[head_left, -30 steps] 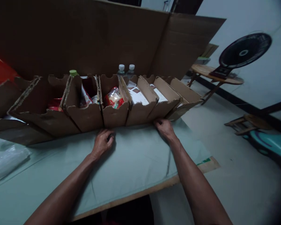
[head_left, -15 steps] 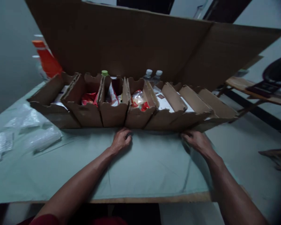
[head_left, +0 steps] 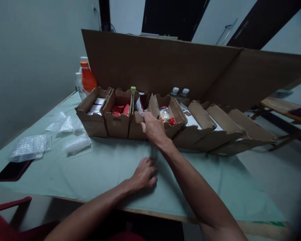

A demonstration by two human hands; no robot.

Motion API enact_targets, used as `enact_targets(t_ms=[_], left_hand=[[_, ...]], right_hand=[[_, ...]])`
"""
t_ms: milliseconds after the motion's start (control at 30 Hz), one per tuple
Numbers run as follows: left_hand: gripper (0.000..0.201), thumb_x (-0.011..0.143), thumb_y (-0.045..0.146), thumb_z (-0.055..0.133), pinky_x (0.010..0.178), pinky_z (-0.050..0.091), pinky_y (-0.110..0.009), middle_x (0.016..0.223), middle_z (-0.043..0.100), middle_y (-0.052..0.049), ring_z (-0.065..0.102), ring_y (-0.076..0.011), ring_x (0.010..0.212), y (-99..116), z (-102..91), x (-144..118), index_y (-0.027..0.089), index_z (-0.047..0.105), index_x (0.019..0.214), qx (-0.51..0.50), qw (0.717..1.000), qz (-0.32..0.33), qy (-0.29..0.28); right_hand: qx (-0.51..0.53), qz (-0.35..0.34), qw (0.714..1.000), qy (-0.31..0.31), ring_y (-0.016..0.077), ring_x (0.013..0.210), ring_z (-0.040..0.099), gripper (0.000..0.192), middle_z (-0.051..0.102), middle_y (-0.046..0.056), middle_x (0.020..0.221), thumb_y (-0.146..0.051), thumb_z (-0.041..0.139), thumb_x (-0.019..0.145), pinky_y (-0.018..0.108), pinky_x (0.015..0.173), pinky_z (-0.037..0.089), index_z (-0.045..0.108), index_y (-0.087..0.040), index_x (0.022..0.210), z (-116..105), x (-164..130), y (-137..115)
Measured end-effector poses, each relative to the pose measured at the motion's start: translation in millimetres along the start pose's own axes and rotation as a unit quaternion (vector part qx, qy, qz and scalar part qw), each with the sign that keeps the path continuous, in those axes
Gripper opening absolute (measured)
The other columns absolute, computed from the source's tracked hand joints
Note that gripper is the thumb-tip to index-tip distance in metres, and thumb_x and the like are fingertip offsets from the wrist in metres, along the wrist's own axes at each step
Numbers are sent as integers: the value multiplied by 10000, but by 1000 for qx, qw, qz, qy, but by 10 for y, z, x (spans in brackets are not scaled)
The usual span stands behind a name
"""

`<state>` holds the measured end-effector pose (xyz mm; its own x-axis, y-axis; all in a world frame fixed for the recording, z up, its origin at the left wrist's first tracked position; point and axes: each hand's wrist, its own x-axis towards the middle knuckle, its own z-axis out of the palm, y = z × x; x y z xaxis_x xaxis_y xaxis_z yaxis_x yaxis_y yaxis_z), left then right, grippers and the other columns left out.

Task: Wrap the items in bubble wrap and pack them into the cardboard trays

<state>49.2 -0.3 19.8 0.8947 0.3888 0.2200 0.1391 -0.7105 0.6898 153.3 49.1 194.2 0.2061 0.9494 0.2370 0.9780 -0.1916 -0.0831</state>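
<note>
My right hand (head_left: 155,129) is at the front wall of the third cardboard bin (head_left: 136,130) from the left. Its fingers lap over the top edge with the thumb outside; the fingertips are hidden. Lower down, my left hand (head_left: 143,174) is over the green cloth, slightly blurred, thumb apart from the loosely bent fingers, holding nothing. Small white boxes (head_left: 96,106) fill the leftmost bin. Red packets (head_left: 120,110) lie in the second, and shiny gold and red packets (head_left: 167,114) in the fourth. A white box with a brown mark (head_left: 190,115) lies in a tilted bin further right.
Bubble-wrap pieces (head_left: 31,146) and a dark phone (head_left: 13,170) lie on the cloth-covered table (head_left: 102,167) at left. An orange bottle (head_left: 88,78) stands at the back left. Behind the bins rises a tall cardboard panel (head_left: 160,63). A wooden chair (head_left: 286,107) stands at right.
My right hand has left the right-hand bins and crossed to the third bin's front edge. My left hand has drawn back from the bins toward me. The view has swung left.
</note>
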Motion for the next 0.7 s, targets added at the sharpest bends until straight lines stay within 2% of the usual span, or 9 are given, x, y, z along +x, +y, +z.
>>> enact_targets(t_ms=[133, 233, 300, 367, 467, 600, 700], left_hand=[[386, 797, 204, 621, 1236, 247, -586, 1433, 595, -138, 463, -330, 1410, 158, 46, -632, 227, 707, 1172, -76, 996, -31, -16], [372, 773, 188, 639, 1247, 239, -562, 1351, 660, -124, 524, -307, 1364, 256, 60, -887, 225, 723, 1133, -142, 989, -47, -4], [325, 786, 196, 629, 1204, 334, -516, 1244, 713, -109, 604, -278, 1262, 306, 14, -955, 220, 733, 1092, -193, 980, -55, 11], [268, 828, 219, 590, 1064, 482, -442, 1115, 744, -96, 674, -240, 1098, 328, -82, -980, 210, 738, 1051, -231, 969, -83, 39], [249, 874, 288, 557, 897, 550, -374, 1019, 743, -93, 692, -219, 974, 275, -292, -1001, 189, 735, 1017, -240, 950, -144, 136], [343, 859, 383, 597, 934, 547, -395, 1088, 729, -110, 696, -234, 1022, 101, -626, -1065, 169, 686, 1111, -242, 900, -213, 294], [447, 831, 397, 636, 971, 542, -409, 1200, 701, -132, 679, -245, 1095, 16, -847, -1135, 165, 627, 1214, -228, 873, -235, 361]], right_hand=[[-58, 23, 998, 11, 262, 1070, 680, 445, 489, 161, 1485, -148, 507, 968, 344, 818, 573, 517, -168, 1413, 19, 58, -30], [-92, 20, 995, -41, 282, 1023, 705, 400, 630, 180, 1282, -110, 445, 975, 358, 802, 571, 599, -154, 1341, -28, 59, -2], [-101, 12, 993, -56, 292, 1026, 707, 372, 676, 181, 1170, -109, 439, 974, 359, 812, 564, 648, -152, 1278, -81, 14, -3], [-103, 6, 993, -58, 283, 1004, 713, 346, 686, 173, 1146, -114, 476, 957, 342, 803, 557, 676, -167, 1234, -141, -120, -28], [-107, -20, 992, -64, 239, 932, 719, 308, 690, 147, 1141, -109, 504, 940, 289, 747, 535, 699, -183, 1167, -230, -533, -77], [-69, -87, 993, -40, 197, 872, 698, 271, 704, 104, 1078, -42, 518, 895, 252, 681, 505, 698, -175, 1048, -342, -1374, -14], [24, -148, 989, 9, 182, 875, 691, 300, 715, 72, 1026, -18, 482, 889, 265, 723, 533, 692, -204, 995, -464, -1984, 218]])
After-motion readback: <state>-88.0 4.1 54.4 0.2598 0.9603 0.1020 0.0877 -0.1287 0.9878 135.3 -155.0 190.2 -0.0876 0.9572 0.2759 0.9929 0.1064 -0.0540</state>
